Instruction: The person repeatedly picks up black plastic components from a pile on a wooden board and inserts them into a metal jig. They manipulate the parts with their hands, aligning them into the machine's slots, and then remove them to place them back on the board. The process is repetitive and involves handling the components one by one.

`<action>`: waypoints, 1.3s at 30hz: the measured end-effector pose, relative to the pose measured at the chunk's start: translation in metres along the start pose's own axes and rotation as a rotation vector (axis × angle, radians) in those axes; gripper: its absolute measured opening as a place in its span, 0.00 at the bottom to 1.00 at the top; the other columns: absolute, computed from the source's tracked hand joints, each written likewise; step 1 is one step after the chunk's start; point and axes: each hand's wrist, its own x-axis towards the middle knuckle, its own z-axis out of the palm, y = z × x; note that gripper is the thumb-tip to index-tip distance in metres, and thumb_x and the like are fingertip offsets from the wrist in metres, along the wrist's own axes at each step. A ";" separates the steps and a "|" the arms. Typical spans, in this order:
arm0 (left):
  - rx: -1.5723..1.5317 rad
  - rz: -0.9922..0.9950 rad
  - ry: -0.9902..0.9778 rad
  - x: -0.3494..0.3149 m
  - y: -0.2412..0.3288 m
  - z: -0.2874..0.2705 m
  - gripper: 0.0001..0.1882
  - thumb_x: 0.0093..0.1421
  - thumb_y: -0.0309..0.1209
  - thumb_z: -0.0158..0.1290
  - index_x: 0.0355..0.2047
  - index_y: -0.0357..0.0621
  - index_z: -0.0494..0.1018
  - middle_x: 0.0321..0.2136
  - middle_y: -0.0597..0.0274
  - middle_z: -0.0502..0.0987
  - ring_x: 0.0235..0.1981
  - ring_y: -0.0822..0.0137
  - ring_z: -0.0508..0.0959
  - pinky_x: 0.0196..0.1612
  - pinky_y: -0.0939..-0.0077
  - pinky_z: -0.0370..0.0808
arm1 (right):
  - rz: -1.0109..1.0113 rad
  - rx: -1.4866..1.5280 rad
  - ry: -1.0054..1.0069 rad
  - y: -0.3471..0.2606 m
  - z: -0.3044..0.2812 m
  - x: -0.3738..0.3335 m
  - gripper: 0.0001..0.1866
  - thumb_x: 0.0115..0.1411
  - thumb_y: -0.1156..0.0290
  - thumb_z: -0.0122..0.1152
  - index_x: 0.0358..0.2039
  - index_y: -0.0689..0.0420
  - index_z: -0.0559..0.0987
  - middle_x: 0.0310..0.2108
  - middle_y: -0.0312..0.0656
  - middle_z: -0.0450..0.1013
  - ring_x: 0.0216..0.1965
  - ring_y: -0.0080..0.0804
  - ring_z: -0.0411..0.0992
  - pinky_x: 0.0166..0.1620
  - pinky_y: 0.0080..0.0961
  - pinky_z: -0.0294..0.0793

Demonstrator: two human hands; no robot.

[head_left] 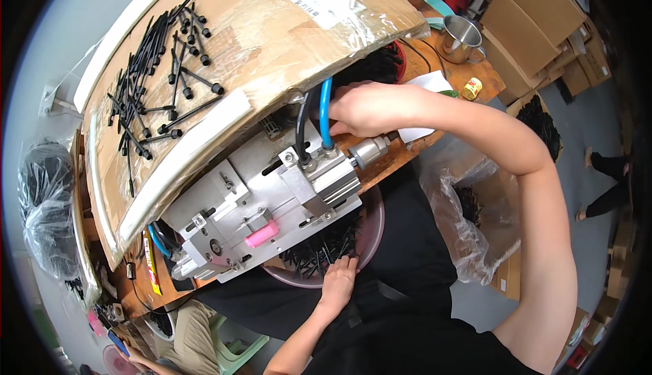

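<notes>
Black rods (pixel 319 256) lay in a pink basin (pixel 373 232) beneath the metal fixture (pixel 261 202), presumably for easy reach. Left hand (pixel 338 285) was over the basin's near rim, at the rods; right hand (pixel 363 109) beside blue tubing (pixel 324 106), fingers hidden. Neither grip could be told. Cardboard (pixel 258 42) above bore print (pixel 326 0), too small to read.

Pale wall (pixel 54 62) (left), grey floor (pixel 576 164), green stool (pixel 238 353).

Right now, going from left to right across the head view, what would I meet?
Black bundle wrapped in clear plastic → pile of black rods on the cardboard → pink piece on the metal machine → left hand → metal mug → another person's legs in black.
</notes>
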 end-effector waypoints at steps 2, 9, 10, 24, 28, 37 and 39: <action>0.006 0.013 0.008 0.001 0.000 0.002 0.15 0.58 0.29 0.53 0.45 0.41 0.72 0.36 0.55 0.73 0.40 0.55 0.75 0.43 0.62 0.72 | 0.049 -0.061 0.005 0.002 0.008 0.009 0.15 0.55 0.69 0.61 0.42 0.62 0.79 0.37 0.57 0.76 0.42 0.52 0.76 0.44 0.41 0.76; -0.010 0.026 0.034 -0.003 -0.003 0.005 0.15 0.58 0.29 0.53 0.45 0.41 0.72 0.35 0.55 0.72 0.39 0.56 0.74 0.42 0.63 0.71 | 0.093 -0.205 -0.014 0.000 0.020 0.029 0.09 0.49 0.76 0.61 0.33 0.59 0.80 0.35 0.53 0.77 0.39 0.49 0.77 0.41 0.40 0.78; -0.011 0.032 0.046 -0.003 -0.004 0.006 0.15 0.58 0.29 0.53 0.45 0.41 0.72 0.35 0.56 0.72 0.39 0.56 0.74 0.42 0.63 0.71 | 0.092 -0.188 -0.042 0.003 0.021 0.032 0.09 0.49 0.76 0.61 0.33 0.59 0.80 0.35 0.53 0.77 0.38 0.49 0.77 0.41 0.40 0.78; 0.014 0.032 0.087 -0.005 -0.007 0.010 0.15 0.57 0.31 0.53 0.44 0.42 0.72 0.34 0.56 0.72 0.37 0.57 0.75 0.40 0.64 0.72 | 0.366 -0.744 0.491 0.011 -0.013 -0.054 0.04 0.47 0.76 0.57 0.26 0.59 0.76 0.20 0.48 0.74 0.26 0.43 0.78 0.28 0.37 0.76; 0.046 0.015 0.075 -0.006 -0.005 0.013 0.14 0.56 0.31 0.53 0.43 0.42 0.72 0.33 0.55 0.73 0.38 0.56 0.75 0.41 0.63 0.72 | 0.422 -0.859 0.512 0.032 -0.004 -0.043 0.02 0.45 0.75 0.59 0.22 0.57 0.76 0.20 0.47 0.75 0.25 0.41 0.77 0.28 0.36 0.76; -0.238 0.205 0.547 -0.051 0.001 -0.218 0.20 0.49 0.16 0.56 0.44 0.42 0.76 0.31 0.57 0.75 0.32 0.57 0.76 0.37 0.67 0.75 | 0.145 -0.042 0.682 -0.092 -0.050 -0.031 0.05 0.57 0.75 0.60 0.33 0.61 0.80 0.27 0.48 0.76 0.26 0.46 0.74 0.32 0.34 0.73; 0.061 0.148 1.001 -0.042 -0.023 -0.261 0.15 0.51 0.13 0.53 0.37 0.41 0.78 0.29 0.55 0.77 0.27 0.58 0.76 0.34 0.66 0.74 | -0.020 -0.145 0.723 -0.095 -0.058 0.004 0.05 0.57 0.75 0.60 0.35 0.60 0.79 0.29 0.47 0.77 0.29 0.46 0.75 0.33 0.34 0.73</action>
